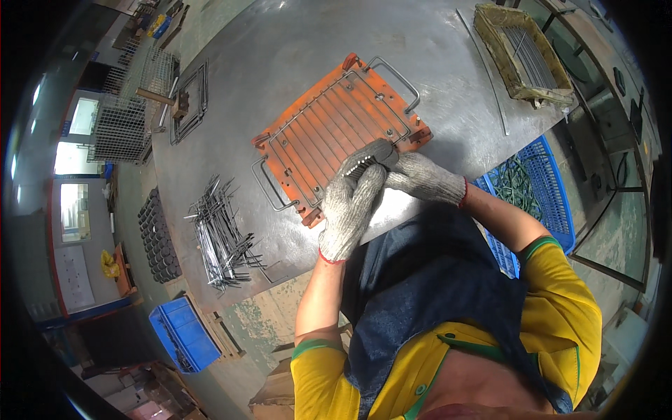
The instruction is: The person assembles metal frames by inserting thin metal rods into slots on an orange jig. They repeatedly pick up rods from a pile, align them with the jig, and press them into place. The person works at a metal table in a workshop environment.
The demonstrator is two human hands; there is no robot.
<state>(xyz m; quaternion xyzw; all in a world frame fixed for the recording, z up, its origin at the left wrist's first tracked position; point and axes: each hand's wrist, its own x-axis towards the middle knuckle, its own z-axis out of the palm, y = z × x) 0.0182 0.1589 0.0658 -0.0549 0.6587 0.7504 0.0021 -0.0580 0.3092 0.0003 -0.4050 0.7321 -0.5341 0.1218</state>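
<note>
Gloved hands (364,189) meet over orange jig (336,133); blue crate (542,189) holds green pieces

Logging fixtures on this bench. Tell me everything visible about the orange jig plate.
The orange jig plate is a flat rectangular plate, apparently painted metal, lying skewed on the grey steel table. Parallel grooves or slats run across its face, and thin wires lie along them inside a wire frame. A bent grey wire handle loops out at each short end. The paint looks worn at the edges. Both gloved hands, left and right, meet at its near edge, fingertips on the wires.
</note>
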